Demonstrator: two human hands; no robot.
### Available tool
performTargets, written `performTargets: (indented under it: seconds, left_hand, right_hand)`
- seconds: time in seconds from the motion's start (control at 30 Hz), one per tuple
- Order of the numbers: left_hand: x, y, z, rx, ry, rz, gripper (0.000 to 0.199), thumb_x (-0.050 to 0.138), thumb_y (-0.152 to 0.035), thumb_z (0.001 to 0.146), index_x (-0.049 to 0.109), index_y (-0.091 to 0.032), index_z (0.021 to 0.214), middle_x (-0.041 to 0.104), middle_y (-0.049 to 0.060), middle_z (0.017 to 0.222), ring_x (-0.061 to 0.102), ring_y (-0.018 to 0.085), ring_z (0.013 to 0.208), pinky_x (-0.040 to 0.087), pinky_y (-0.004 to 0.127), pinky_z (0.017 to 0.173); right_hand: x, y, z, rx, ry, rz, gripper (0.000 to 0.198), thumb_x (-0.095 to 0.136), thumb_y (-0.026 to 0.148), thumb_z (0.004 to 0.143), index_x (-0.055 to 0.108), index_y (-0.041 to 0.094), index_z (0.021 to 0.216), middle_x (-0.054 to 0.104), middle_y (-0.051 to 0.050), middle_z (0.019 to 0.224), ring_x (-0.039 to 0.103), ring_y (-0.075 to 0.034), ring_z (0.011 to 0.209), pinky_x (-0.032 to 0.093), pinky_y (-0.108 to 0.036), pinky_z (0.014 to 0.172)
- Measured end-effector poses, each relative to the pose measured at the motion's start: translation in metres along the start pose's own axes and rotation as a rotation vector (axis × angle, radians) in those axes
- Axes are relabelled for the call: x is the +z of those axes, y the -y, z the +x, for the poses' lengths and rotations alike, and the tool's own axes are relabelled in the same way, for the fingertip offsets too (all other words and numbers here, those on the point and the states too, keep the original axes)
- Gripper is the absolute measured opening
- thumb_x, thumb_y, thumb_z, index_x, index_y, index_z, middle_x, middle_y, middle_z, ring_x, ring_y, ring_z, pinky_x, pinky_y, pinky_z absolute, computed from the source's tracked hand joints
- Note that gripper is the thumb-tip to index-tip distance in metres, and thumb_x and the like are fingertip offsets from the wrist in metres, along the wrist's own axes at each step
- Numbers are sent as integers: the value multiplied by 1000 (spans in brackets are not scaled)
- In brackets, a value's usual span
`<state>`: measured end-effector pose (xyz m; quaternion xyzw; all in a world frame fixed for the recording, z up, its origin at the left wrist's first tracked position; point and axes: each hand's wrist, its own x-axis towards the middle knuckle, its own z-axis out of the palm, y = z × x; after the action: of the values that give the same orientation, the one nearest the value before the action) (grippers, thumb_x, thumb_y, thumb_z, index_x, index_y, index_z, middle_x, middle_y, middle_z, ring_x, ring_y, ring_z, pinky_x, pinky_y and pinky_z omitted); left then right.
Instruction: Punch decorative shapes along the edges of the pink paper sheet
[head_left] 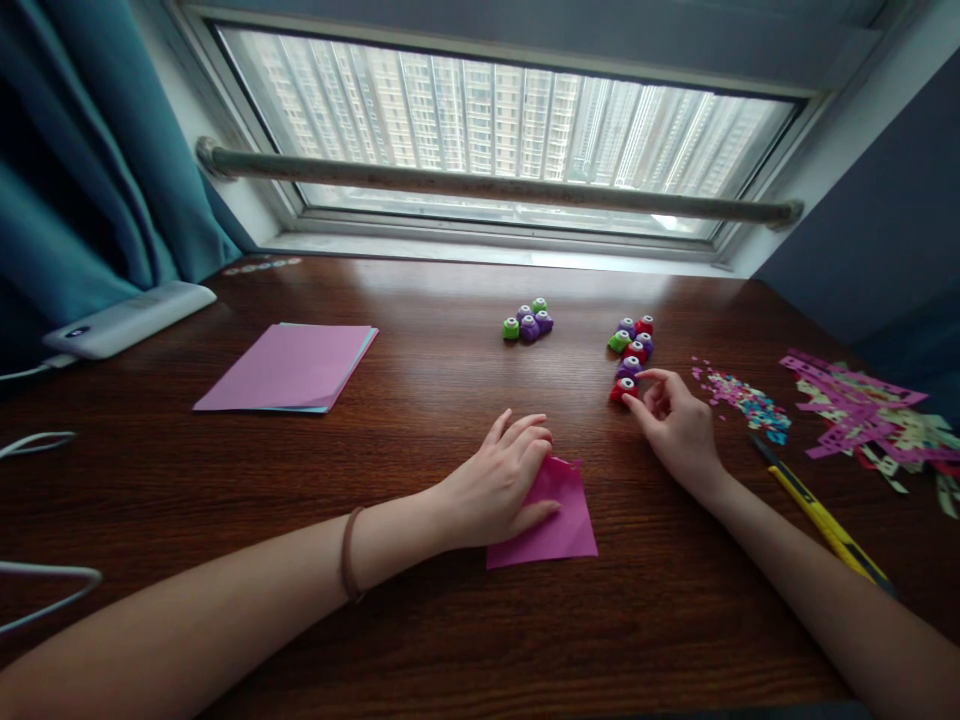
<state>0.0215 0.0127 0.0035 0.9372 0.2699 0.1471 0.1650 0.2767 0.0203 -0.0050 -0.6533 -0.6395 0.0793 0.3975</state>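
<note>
My left hand (504, 480) lies over a small pink sheet of paper (564, 530), fingers spread and the thumb on the sheet. It covers the paper's left part. My right hand (675, 425) reaches to a group of small craft punches, with thumb and forefinger around the nearest one, a red punch (622, 390) with a round white top. Just behind it is a purple punch (628, 368). More red, purple and green punches (620, 341) stand close together farther back. My other right fingers are curled in.
A second punch cluster (529, 325) stands mid-table. Stacked pink paper (289, 370) lies left, near a white power bank (131, 318) with a cable. On the right are confetti bits (750, 402), a yellow utility knife (825, 520) and punched paper strips (862, 405).
</note>
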Motion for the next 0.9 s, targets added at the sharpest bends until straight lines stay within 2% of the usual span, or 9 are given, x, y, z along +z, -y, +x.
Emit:
performTargets:
  seconds: [0.03, 0.13, 0.2, 0.47, 0.57, 0.67, 0.73, 0.8, 0.9]
  left_hand:
    - [0, 0, 0, 3, -6, 0, 39, 58, -37, 81, 44, -15, 109, 50, 14, 118, 29, 29, 129, 15, 54, 109]
    - [-1, -1, -1, 9, -18, 13, 37, 59, -36, 81, 44, -15, 108, 50, 14, 117, 31, 29, 128, 16, 54, 109]
    - [-1, -1, -1, 11, -19, 26, 37, 59, -36, 81, 44, -14, 108, 50, 14, 117, 32, 29, 127, 16, 54, 108]
    - [3, 2, -1, 51, -61, 102, 39, 58, -37, 81, 45, -12, 108, 50, 15, 118, 30, 30, 128, 17, 55, 108]
    - [5, 1, -5, 98, -266, 203, 44, 60, -38, 80, 45, -9, 110, 48, 19, 120, 30, 34, 126, 23, 57, 104]
    - [0, -9, -11, 134, -497, 249, 27, 59, -32, 83, 52, -10, 98, 58, 14, 99, 50, 29, 101, 42, 46, 86]
    - [-6, -21, -13, 81, -429, 47, 14, 54, -27, 86, 54, -15, 79, 57, 5, 74, 53, 19, 73, 44, 33, 68]
    - [-12, -32, -13, -189, -254, -383, 22, 52, -27, 87, 53, -15, 69, 52, -1, 61, 48, 11, 56, 39, 24, 54]
    - [-14, -39, -9, -485, -14, -968, 28, 54, -36, 85, 56, -13, 71, 54, -1, 57, 50, 10, 51, 38, 21, 49]
  right_hand:
    - [-1, 8, -5, -24, 61, 54, 28, 60, 36, 80, 59, 14, 98, 53, 2, 62, 45, -10, 53, 36, -23, 53]
    - [-3, 29, -18, -62, 521, 261, 23, 55, 37, 84, 63, 16, 89, 60, -1, 71, 49, -10, 59, 37, -22, 54]
    - [-3, 37, -23, -72, 691, 315, 23, 55, 36, 84, 65, 16, 86, 62, -1, 75, 51, -10, 63, 37, -21, 56]
    - [0, 41, -26, -25, 725, 337, 20, 60, 32, 80, 67, 14, 79, 58, 0, 63, 42, -7, 55, 31, -20, 50]
    - [2, 44, -29, 52, 713, 430, 20, 61, 32, 79, 65, 13, 77, 60, -1, 65, 47, -8, 57, 35, -20, 53]
    - [5, 48, -33, 223, 690, 602, 22, 63, 35, 77, 63, 12, 77, 61, -2, 65, 52, -9, 58, 39, -20, 55]
    - [6, 52, -36, 333, 667, 682, 24, 65, 36, 75, 61, 12, 77, 61, -1, 62, 50, -8, 53, 38, -18, 49]
    - [5, 57, -39, 394, 655, 734, 26, 66, 37, 73, 60, 12, 77, 61, -1, 61, 47, -7, 48, 35, -17, 44]
    - [4, 65, -45, 397, 673, 803, 26, 67, 37, 74, 60, 12, 77, 61, -1, 62, 48, -6, 49, 37, -17, 45]
